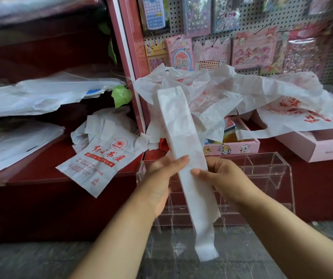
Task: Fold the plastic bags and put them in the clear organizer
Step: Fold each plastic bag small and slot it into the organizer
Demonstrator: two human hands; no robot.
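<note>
A white plastic bag folded into a long narrow strip [183,137] runs upright from the pile down past my wrists. My left hand [162,178] pinches its left edge near the middle, and my right hand [220,176] pinches its right edge at the same height. Behind and below my hands stands the clear organizer [274,174] with several compartments. A loose heap of white bags with red print [252,91] lies on the boxes behind it. One flat printed bag [99,160] hangs over the red shelf edge at the left.
Pink boxes [322,146] of stationery sit under the heap. A pegboard [248,21] with hanging sticker packs fills the back wall. Red shelves at the left hold stacks of white bags [31,97]. A grey stone floor [41,262] lies below.
</note>
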